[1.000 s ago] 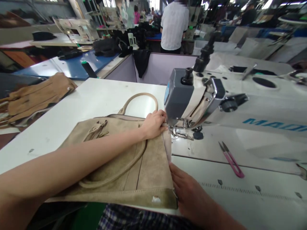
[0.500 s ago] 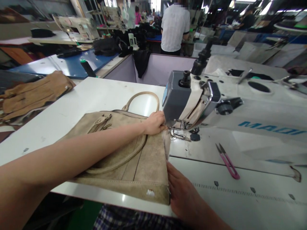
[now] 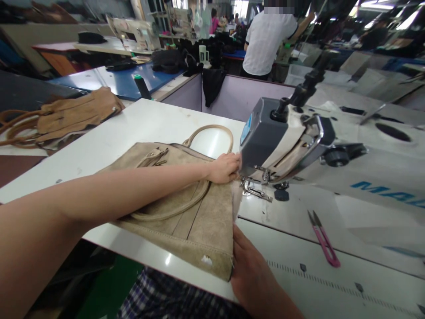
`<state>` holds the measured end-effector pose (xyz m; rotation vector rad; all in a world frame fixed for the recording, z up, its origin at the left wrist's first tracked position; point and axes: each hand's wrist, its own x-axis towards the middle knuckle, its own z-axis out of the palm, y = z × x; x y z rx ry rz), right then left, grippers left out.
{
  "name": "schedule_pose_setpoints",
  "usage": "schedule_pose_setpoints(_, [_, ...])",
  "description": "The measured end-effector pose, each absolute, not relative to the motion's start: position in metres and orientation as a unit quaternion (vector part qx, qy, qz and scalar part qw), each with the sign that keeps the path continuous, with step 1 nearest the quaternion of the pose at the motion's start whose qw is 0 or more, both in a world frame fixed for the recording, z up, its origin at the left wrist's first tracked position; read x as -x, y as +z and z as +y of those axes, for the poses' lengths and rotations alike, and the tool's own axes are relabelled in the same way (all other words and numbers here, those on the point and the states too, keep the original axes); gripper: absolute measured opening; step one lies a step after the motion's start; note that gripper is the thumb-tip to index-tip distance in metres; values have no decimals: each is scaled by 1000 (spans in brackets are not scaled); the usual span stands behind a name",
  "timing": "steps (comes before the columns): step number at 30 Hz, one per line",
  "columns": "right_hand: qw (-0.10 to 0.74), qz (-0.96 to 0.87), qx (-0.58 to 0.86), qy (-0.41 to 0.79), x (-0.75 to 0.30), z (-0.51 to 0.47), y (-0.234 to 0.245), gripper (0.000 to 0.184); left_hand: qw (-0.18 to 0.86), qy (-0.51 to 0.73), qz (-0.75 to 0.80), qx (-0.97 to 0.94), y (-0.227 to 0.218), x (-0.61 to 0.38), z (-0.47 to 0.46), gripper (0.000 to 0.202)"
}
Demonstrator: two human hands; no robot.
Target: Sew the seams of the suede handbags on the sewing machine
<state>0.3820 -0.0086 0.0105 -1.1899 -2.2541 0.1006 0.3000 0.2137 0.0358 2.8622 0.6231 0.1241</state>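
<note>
A beige suede-like handbag (image 3: 212, 217) lies flat on the white sewing table, its right edge beside the presser foot (image 3: 255, 191) of a sewing machine (image 3: 265, 137). My left hand (image 3: 225, 168) reaches across the bag and is closed on its upper right edge, right by the needle area; the fingertips are partly hidden behind the machine head. My right hand (image 3: 254, 270) holds the lower right edge of the bag, with some fingers hidden along it. One bag handle (image 3: 212, 127) loops out at the top; the other lies over the front, partly under my left arm.
Pink-handled thread snips (image 3: 323, 239) lie on the machine bed at right. A brown bag (image 3: 76, 113) sits at far left. Behind are a green-topped thread cone (image 3: 142, 87), a blue table (image 3: 116, 79), a lilac partition (image 3: 245, 95) and a person in a white shirt (image 3: 267, 40).
The view has swung a little to the left, so things appear shifted right. Both hands keep their hold on the bag's right edge. The person behind now has an arm raised.
</note>
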Motion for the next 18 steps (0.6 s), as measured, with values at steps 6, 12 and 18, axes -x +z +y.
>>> schedule_pose_setpoints(6, [280,-846,452,48,-387,-3,9,64,107,55,208,-971,31,-302,220,19])
schedule_pose_setpoints(12, [286,-839,458,67,-396,0,11,67,122,81,227,-963,28,-304,233,22])
schedule_pose_setpoints(18, [211,-875,408,152,-400,-15,18,49,140,77,164,-974,55,-267,213,40])
